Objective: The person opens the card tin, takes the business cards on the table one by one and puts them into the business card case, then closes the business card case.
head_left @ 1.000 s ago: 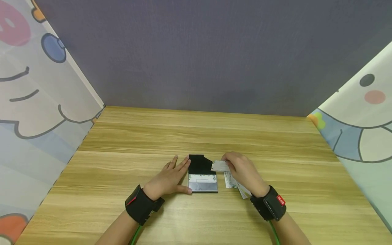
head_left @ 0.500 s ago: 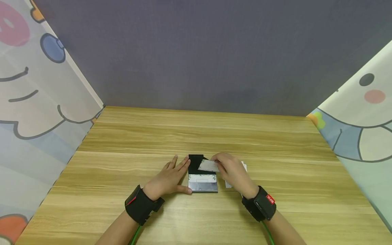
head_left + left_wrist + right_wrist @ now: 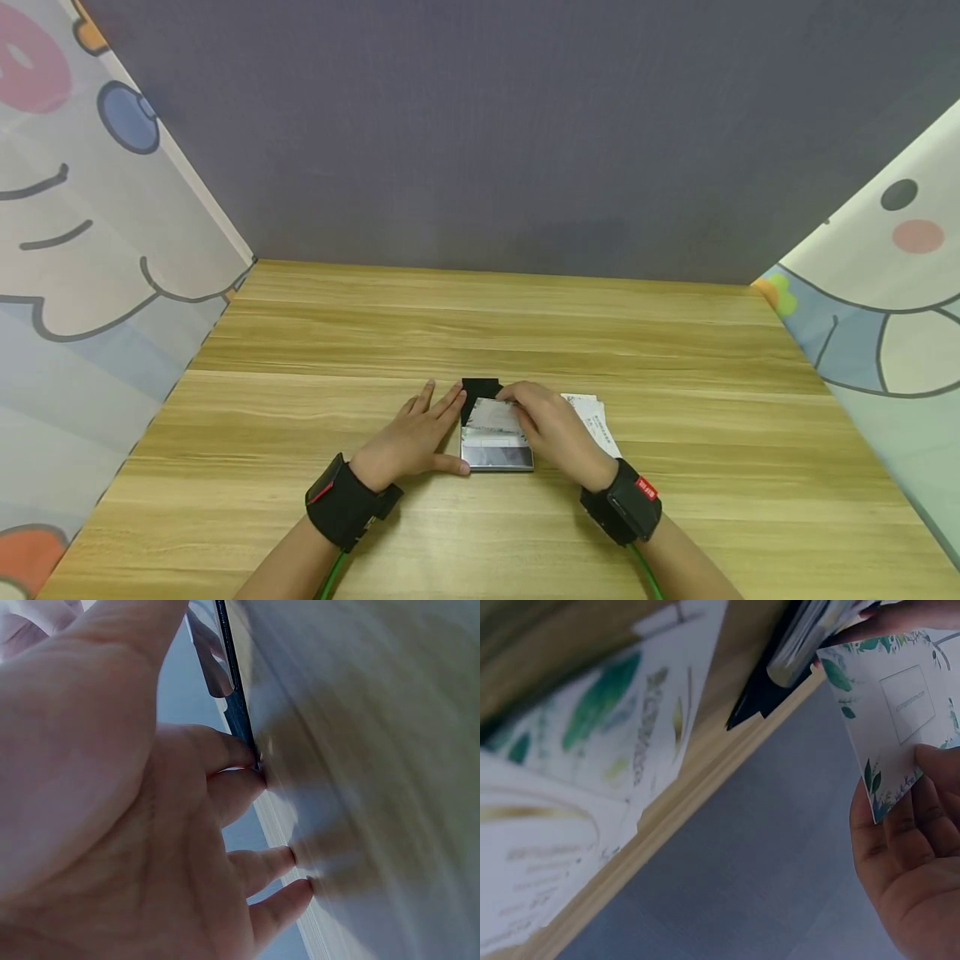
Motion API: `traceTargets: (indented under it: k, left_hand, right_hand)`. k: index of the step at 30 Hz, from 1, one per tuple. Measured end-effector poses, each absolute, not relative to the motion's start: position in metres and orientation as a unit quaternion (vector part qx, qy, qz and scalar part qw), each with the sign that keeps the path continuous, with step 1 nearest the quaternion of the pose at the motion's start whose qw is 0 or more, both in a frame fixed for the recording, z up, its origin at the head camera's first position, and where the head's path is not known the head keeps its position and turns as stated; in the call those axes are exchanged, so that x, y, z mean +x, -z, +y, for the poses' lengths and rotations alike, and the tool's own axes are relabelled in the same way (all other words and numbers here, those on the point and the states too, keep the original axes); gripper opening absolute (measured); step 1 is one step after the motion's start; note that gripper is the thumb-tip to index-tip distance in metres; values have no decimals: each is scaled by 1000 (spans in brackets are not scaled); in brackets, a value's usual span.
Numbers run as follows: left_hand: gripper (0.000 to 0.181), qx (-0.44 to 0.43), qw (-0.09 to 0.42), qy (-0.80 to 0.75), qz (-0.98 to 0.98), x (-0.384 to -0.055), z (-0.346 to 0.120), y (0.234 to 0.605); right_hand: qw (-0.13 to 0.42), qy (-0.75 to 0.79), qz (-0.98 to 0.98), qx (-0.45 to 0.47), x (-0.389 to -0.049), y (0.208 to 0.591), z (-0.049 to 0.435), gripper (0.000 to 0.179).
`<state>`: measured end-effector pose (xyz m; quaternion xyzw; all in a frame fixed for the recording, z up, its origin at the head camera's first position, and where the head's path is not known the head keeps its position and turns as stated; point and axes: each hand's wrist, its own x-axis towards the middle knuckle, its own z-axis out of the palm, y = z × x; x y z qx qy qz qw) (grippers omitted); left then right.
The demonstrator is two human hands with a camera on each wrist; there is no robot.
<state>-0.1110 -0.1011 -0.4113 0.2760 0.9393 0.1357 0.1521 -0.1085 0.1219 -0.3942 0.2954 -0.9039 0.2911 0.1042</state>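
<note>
An opened card case [image 3: 497, 458] lies on the table, its black lid [image 3: 476, 392] folded back and its front pocket silver. A white card with green leaves [image 3: 495, 437] shows in the pocket. My left hand [image 3: 408, 442] rests beside the case with spread fingers; fingertips and thumb touch its left edge. In the left wrist view, fingertips [image 3: 251, 761] meet the case's dark side. My right hand [image 3: 555, 429] pinches a white leaf-printed card [image 3: 892, 697] between thumb and fingers. That card is tilted over the case, its near edge close to the pocket.
Several loose printed cards [image 3: 592, 421] lie overlapping to the right of the case, partly behind the right hand and wrist. A grey panel [image 3: 495, 150] stands behind the wooden table [image 3: 375, 317]. Cartoon-printed panels [image 3: 112, 217] stand at both sides.
My right hand has moved left with the card, from above the loose cards to over the case. More of the loose cards now shows. The left hand has stayed still.
</note>
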Motion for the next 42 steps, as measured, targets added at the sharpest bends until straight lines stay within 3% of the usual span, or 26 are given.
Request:
traceTargets:
  k: [25,42]
  left_hand:
    - [99,275,152,-132,940,-111,-100,410]
    - [98,283,144,-137,938,-110,-101,411]
  right_hand:
    - [61,-297,-897,321,-108,402,116,23]
    - [42,-211,-914,344,-107,408,121,40]
